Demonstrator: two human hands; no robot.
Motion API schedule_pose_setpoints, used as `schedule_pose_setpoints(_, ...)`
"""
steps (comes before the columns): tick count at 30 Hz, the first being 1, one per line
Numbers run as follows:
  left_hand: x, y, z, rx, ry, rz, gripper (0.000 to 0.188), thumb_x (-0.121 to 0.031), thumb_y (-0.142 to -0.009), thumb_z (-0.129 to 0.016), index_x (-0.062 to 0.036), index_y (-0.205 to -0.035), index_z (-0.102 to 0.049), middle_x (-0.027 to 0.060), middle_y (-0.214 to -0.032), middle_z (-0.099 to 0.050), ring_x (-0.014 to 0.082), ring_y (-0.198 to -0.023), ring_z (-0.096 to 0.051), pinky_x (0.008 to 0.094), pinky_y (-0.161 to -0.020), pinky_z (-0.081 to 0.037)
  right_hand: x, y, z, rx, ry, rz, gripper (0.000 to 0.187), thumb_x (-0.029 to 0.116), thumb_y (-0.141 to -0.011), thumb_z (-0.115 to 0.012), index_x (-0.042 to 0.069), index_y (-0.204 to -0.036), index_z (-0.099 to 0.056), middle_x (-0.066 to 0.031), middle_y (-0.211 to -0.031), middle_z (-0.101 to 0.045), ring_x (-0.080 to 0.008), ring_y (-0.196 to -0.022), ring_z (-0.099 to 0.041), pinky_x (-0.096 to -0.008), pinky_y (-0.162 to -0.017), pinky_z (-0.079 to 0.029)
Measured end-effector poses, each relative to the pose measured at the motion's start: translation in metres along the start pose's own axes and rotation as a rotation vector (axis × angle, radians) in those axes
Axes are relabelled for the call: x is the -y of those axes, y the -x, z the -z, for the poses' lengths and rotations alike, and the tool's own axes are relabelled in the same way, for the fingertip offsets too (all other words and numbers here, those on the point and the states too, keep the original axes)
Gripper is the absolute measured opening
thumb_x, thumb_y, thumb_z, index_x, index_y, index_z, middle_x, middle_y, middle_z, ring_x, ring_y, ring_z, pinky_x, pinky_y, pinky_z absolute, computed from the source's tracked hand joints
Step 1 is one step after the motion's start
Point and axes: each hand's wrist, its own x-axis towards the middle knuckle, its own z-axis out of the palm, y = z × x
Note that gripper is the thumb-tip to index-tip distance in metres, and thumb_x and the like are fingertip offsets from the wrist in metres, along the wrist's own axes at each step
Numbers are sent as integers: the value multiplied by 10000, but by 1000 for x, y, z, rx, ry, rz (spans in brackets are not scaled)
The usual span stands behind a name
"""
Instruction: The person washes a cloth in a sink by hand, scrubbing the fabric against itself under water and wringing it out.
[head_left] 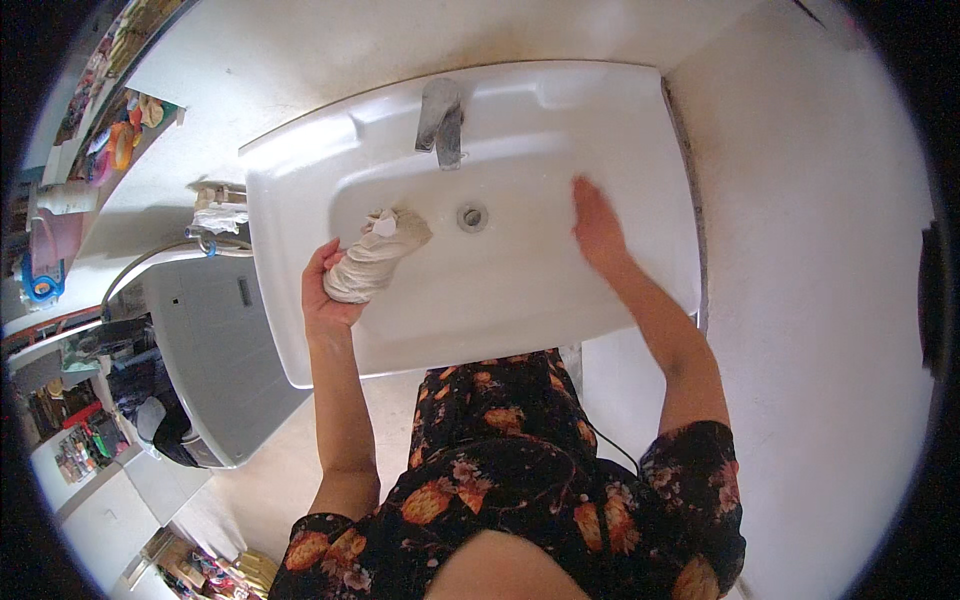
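A white wash basin (300, 330) fills the middle of the view, with a metal tap (441, 120) at its far side and a round drain (472, 215) in the bowl. My left hand (325, 295) grips a twisted, cream-coloured cloth (372, 258) over the left part of the bowl. The far end of the cloth points toward the drain. My right hand (597, 225) lies flat with its fingers together on the inner right side of the bowl, holding nothing.
A grey washing machine (215, 360) stands left of the basin, with a hose and tap fitting (215, 225) behind it. Shelves with colourful items (110, 140) run along the left wall. A plain white wall (820, 250) is on the right.
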Motion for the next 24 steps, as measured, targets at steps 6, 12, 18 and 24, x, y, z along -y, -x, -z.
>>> schedule_pose_setpoints(6,-14,4,29,-39,-32,-59,266,-122,-860,-531,-148,-596,-512,-28,-555,-572,145,-525,-598,356,-636,-556,62,59,42,509,-208,120,757,455,-870,-454,-41,-1399,-233,-177,-1485,-202,-337,-1381,-158,-406,-1133,-130)
schedule_pose_setpoints(12,-4,-1,1,-42,-122,-122,227,-120,-866,-520,-125,-640,-530,-23,-556,-572,158,-555,-617,362,-656,-562,49,-19,30,-22,-54,272,550,299,-885,-479,14,-1346,-390,-148,-1484,-218,-313,-1388,-132,-418,-1135,-134)
schedule_pose_setpoints(18,-10,-12,6,-88,-76,-119,268,-124,-874,-516,-137,-606,-515,-24,-551,-570,141,-544,-607,351,-647,-556,66,18,8,141,-423,533,463,162,-866,-499,27,-1305,-436,-183,-1402,-357,-336,-1338,-267,-420,-1123,-194)
schedule_pose_setpoints(24,-23,-12,20,81,29,-10,278,-121,-873,-517,-143,-596,-510,-26,-543,-563,137,-536,-600,349,-655,-555,62,-96,-15,-5,-481,84,225,91,-788,-564,17,-1000,-546,-224,-1098,-500,-372,-1012,-484,-470,-912,-384)
